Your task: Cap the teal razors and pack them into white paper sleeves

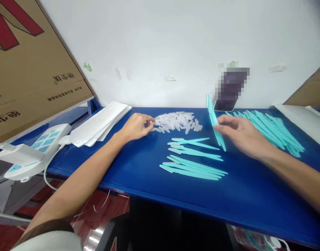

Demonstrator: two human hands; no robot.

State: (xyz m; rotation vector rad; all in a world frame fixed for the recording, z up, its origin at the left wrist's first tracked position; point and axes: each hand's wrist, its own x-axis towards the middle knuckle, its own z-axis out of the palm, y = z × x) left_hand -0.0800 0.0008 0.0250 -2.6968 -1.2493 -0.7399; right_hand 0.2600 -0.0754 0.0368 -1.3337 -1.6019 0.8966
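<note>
My right hand [237, 134] is closed round the middle of a few teal eyebrow razors [214, 122], held upright above the table. At the left edge of a pile of small translucent white blade caps [174, 120], my left hand [139, 126] has thumb and fingertips pinched together; whether a cap is between them is hidden. Between and below the hands, several more teal razors [193, 169] lie sideways in loose groups, some crossing. A larger heap of teal razors [272, 129] lies to the right, partly behind my right hand and wrist.
On the blue table [139, 174], a stack of flat white sleeves [99, 122] lies at left, near a white power strip [37, 153] with a plug and cable. A phone [231, 87], partly pixelated, leans on the wall. A cardboard box [31, 62] stands far left.
</note>
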